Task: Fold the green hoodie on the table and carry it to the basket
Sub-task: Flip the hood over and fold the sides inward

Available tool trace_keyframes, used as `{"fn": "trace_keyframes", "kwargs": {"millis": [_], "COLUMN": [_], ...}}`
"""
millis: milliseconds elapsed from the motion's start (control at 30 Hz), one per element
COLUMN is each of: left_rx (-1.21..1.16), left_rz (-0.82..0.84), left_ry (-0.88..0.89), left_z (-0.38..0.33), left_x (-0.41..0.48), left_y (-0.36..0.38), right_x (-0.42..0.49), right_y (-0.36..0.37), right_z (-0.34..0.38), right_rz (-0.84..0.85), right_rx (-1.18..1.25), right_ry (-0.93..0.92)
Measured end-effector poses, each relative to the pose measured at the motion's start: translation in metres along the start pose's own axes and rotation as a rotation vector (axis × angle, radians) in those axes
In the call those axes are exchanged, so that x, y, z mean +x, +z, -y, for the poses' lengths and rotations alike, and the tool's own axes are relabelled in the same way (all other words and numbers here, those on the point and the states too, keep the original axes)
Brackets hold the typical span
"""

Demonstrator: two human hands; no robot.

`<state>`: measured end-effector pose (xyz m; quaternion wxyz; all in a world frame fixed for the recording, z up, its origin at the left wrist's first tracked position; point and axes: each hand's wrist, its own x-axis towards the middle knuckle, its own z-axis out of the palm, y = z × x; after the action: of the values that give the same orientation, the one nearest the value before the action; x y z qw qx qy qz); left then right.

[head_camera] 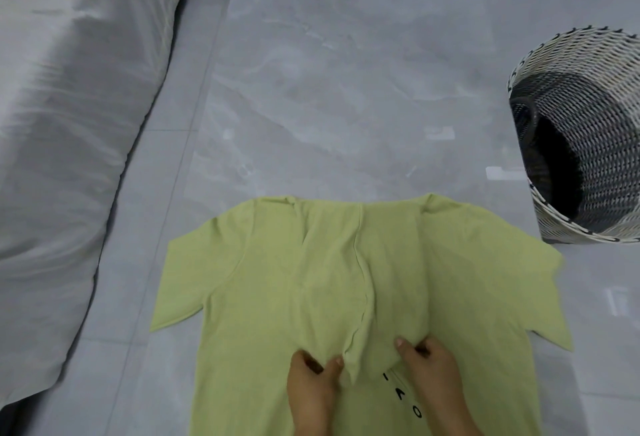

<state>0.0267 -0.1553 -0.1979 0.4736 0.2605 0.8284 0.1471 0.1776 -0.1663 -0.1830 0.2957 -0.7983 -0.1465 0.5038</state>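
Observation:
The light green hoodie (263, 297) lies flat on the grey marble table (346, 71), short sleeves spread left and right. Its hood is folded down over the chest, and black letters show just below the hood's tip. My left hand (311, 390) pinches the hood's lower edge left of its centre seam. My right hand (429, 376) grips the same edge on the right. The woven black-and-white basket (585, 144) stands at the table's right side, beyond the right sleeve.
A bed with grey-white bedding (69, 123) runs along the left, separated from the table by a strip of grey tiled floor (138, 262). The basket's dark inside faces me.

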Motion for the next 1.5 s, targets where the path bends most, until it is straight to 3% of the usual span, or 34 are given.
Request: {"fn": "trace_keyframes", "kwargs": {"millis": [100,233,267,333,400,467,567,633,733,800,900,967,1033,1167,1267,1400,1500], "left_rx": [-0.19,-0.09,-0.05,0.076,0.289,0.483,0.795,0.943,0.806,0.549,0.244,0.086,-0.064,-0.348,-0.423,-0.091,0.045], "left_rz": [0.01,0.035,-0.047,-0.197,-0.181,-0.056,0.081,0.149,0.138,0.041,-0.217,-0.172,-0.068,-0.012,-0.019,-0.128,-0.185], "left_ry": [0.079,0.161,0.27,0.687,1.088,1.28,1.256,1.245,1.339,1.243,0.746,0.336,0.153,0.014,0.001,0.195,0.195], "left_z": [0.007,0.013,0.01,-0.001,-0.01,-0.011,0.008,0.024,0.031,0.014,-0.024,-0.045,-0.05,-0.049,-0.051,-0.051,-0.038], "left_x": [0.01,0.017,0.016,0.013,0.009,0.006,0.014,0.02,0.025,0.024,0.029,0.039,0.05,0.056,0.057,0.046,0.039], "left_y": [-0.011,-0.027,-0.029,-0.029,-0.019,-0.006,0.004,0.003,-0.01,-0.02,-0.029,-0.031,-0.034,-0.047,-0.052,-0.04,-0.04], "right_x": [0.005,0.009,0.008,0.006,0.004,0.002,0.01,0.018,0.019,0.011,0.001,-0.002,-0.004,0.001,0.003,0.0,0.001], "right_y": [-0.017,-0.023,-0.02,-0.014,-0.005,0.007,0.011,0.003,-0.002,0.001,0.01,0.014,0.013,-0.002,-0.006,-0.004,-0.009], "right_z": [0.002,-0.003,-0.003,-0.006,-0.011,-0.015,-0.035,-0.053,-0.057,-0.049,-0.055,-0.063,-0.07,-0.085,-0.086,-0.08,-0.077], "right_rz": [0.035,-0.016,-0.047,-0.188,-0.32,-0.283,-0.074,-0.046,-0.097,-0.121,-0.049,-0.022,-0.006,0.052,0.079,0.086,0.113], "right_rx": [-0.013,-0.115,-0.145,-0.282,-0.504,-0.665,-0.881,-0.982,-0.916,-0.849,-0.893,-0.96,-0.959,-1.049,-1.054,-1.033,-0.968], "right_ry": [-0.016,0.008,-0.018,-0.234,-0.612,-0.87,-1.009,-1.085,-1.158,-1.21,-1.399,-1.434,-1.375,-1.374,-1.37,-1.348,-1.303]}}
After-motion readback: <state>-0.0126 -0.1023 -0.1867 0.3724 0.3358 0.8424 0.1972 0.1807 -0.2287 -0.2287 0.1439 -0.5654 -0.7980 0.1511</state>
